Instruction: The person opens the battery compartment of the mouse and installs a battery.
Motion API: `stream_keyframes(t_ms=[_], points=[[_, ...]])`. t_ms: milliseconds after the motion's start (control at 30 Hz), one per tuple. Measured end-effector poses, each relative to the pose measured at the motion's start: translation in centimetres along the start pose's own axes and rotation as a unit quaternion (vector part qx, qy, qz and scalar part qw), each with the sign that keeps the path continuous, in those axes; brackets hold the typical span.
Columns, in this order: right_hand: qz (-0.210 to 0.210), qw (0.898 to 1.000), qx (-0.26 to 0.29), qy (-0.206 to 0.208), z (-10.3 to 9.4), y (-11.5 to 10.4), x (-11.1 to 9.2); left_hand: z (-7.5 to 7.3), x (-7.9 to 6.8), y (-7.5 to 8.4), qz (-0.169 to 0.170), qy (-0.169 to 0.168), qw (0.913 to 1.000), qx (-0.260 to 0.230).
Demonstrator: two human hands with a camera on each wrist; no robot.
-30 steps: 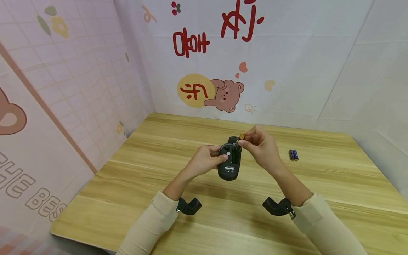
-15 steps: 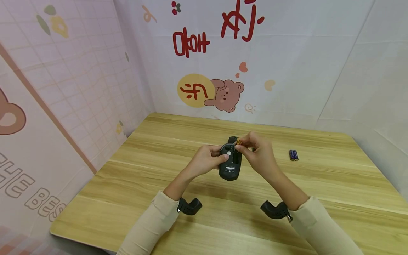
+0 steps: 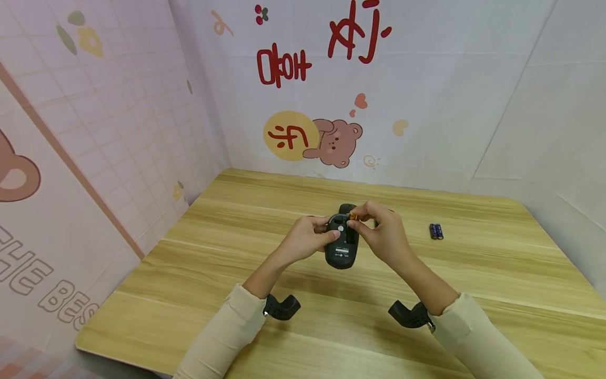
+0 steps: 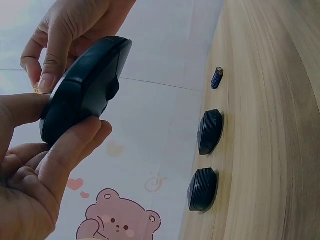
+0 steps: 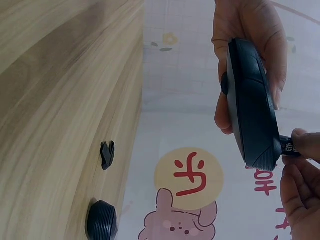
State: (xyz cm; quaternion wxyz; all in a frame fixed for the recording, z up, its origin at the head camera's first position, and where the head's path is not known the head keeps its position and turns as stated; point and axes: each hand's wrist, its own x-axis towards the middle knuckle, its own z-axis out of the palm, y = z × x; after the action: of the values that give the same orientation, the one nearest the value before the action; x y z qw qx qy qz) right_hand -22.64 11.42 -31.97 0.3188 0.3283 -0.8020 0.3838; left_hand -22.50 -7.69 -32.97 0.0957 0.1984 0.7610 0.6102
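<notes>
My left hand (image 3: 303, 239) grips a black computer mouse (image 3: 341, 257) above the table, its underside with a label turned toward the head view. A long open battery slot (image 3: 351, 235) runs along the right part of that underside. Between thumb and fingers, my right hand (image 3: 385, 234) pinches a battery with a gold end (image 3: 353, 216), at the upper end of the slot. The battery's black part (image 5: 287, 145) sticks out from the mouse toward the right fingers in the right wrist view. How far it sits in the slot is hidden.
Two more black mice, one nearer (image 4: 202, 189) and one beyond (image 4: 210, 132), stand on the wooden table (image 3: 246, 200). A small black cover-like piece (image 5: 107, 155) lies there too. Two blue batteries (image 3: 436, 231) lie side by side at the right. A printed cloth wall stands behind.
My right hand has moved left and down, bringing the battery from beside the mouse to the upper end of its slot. My left hand and the mouse have hardly moved.
</notes>
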Motion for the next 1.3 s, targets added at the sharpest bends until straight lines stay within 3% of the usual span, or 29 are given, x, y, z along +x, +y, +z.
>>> stream_keyframes(t_ms=[333, 600, 867, 1100, 1300], points=[[0.009, 0.999, -0.018, -0.03, -0.3, -0.2, -0.1, -0.1, -0.1, 0.2, 0.003, -0.005, 1.0, -0.002], [-0.012, 0.999, -0.019, -0.028, -0.1, -0.1, -0.2, 0.0, -1.6, 2.8, 0.014, -0.005, 0.9999, 0.001], [-0.024, 0.999, -0.027, -0.026, -0.2, -0.5, -0.2, -0.1, -0.2, 0.0, 0.022, 0.005, 0.9997, -0.001], [-0.022, 0.999, -0.019, -0.032, -0.1, -0.4, -0.5, -0.2, -0.3, 0.2, 0.019, 0.025, 0.9994, 0.013], [0.003, 0.999, -0.003, -0.038, 0.0, -0.5, -0.6, 0.0, -0.4, 0.2, 0.023, 0.033, 0.9992, 0.004]])
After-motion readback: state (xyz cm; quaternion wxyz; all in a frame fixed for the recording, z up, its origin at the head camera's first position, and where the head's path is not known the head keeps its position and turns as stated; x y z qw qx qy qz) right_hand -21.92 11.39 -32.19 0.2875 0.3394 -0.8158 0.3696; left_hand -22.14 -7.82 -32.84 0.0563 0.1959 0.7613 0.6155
